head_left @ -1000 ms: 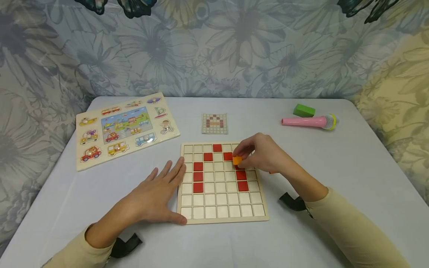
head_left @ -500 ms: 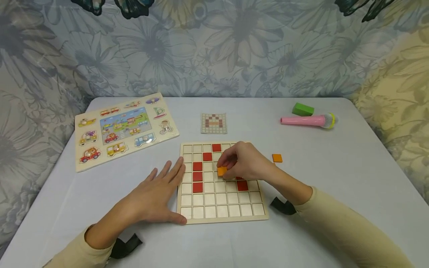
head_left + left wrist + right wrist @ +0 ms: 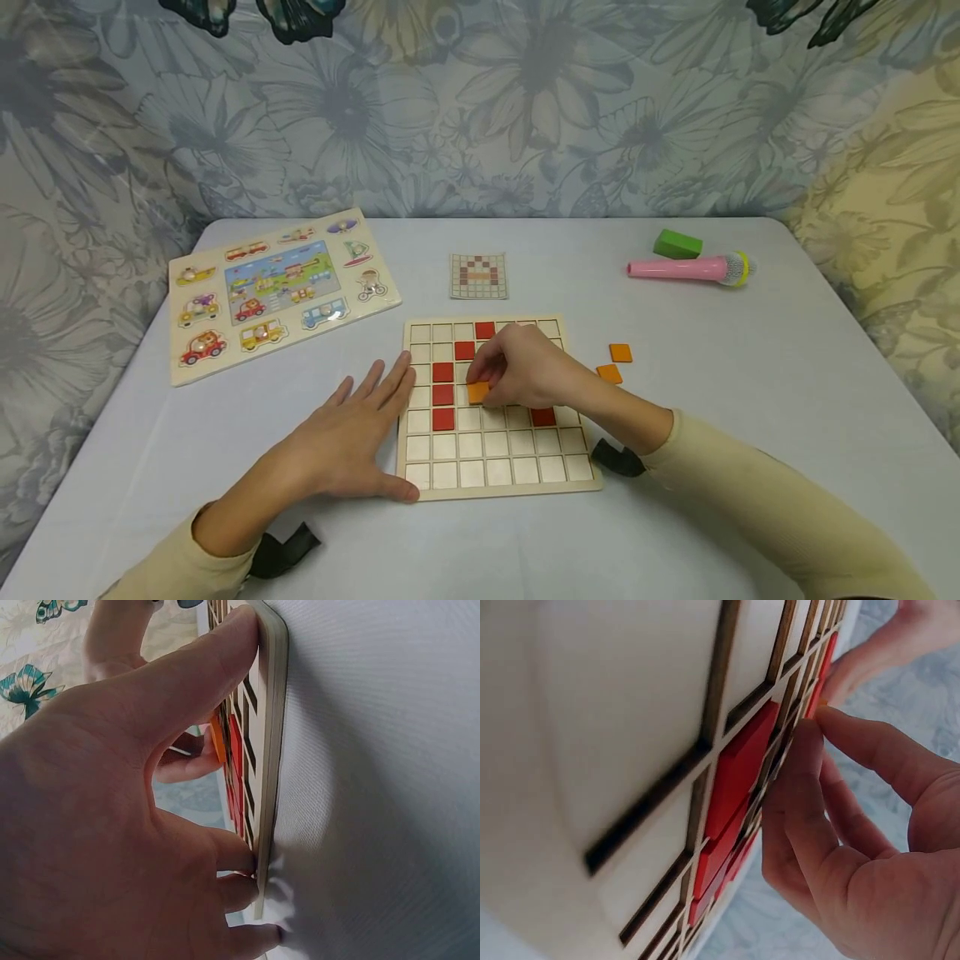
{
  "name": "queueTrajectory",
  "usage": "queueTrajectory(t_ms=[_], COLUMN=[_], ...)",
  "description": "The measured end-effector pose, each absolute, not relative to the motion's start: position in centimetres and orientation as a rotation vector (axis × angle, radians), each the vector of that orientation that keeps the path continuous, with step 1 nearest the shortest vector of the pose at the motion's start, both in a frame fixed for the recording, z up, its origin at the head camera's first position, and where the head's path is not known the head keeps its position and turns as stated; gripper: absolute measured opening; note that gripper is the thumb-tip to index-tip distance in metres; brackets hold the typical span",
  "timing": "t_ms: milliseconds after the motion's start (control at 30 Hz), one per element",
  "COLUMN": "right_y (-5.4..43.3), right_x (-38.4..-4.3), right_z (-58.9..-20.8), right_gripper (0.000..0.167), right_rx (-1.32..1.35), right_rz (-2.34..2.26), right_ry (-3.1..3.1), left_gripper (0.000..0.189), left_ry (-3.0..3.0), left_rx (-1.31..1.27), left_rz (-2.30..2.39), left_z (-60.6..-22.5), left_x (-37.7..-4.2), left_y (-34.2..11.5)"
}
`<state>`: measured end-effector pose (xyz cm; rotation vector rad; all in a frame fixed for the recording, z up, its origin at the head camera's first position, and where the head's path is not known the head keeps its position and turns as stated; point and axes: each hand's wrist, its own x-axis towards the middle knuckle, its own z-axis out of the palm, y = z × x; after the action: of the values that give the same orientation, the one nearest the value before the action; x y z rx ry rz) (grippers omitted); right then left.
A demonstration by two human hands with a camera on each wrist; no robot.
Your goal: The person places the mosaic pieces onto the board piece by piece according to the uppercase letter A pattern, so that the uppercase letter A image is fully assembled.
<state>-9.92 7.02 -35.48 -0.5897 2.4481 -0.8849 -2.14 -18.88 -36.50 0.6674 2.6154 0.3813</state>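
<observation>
A wooden grid board [image 3: 471,475] lies on the white table with several red square tiles [image 3: 443,372] set in its cells. My right hand [image 3: 528,367] pinches an orange square tile [image 3: 477,393] between thumb and fingers, over a cell just right of the left red column. In the right wrist view only a sliver of that tile shows at the fingertips. Fingers spread, my left hand [image 3: 341,442] rests along the board's left edge, with the thumb on the lower left corner. The right hand hides some cells and red tiles.
Two orange tiles [image 3: 620,353] lie right of the board. A small pattern card [image 3: 478,277] lies behind it. A vehicle peg puzzle [image 3: 285,287] sits at the back left; a pink toy microphone [image 3: 678,270] and a green block [image 3: 678,244] sit at the back right.
My right hand has carried the orange tile left and slightly nearer, from the board's right side to beside the left red column. The two loose orange tiles have come into view. The left hand stays put.
</observation>
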Motion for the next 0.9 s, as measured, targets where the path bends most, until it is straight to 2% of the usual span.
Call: queueTrajectory(t_ms=[900], right_y=[5.1], right_x=[-9.9], right_z=[-35.3], right_gripper=[0.022], right_rx=[-0.694], right_rz=[-0.790], right_ry=[2.496], left_gripper=[0.135], left_ry=[2.609], left_rx=[0.678], left_rz=[0.376], left_z=[-36.6], left_x=[-2.2], left_y=[-18.9])
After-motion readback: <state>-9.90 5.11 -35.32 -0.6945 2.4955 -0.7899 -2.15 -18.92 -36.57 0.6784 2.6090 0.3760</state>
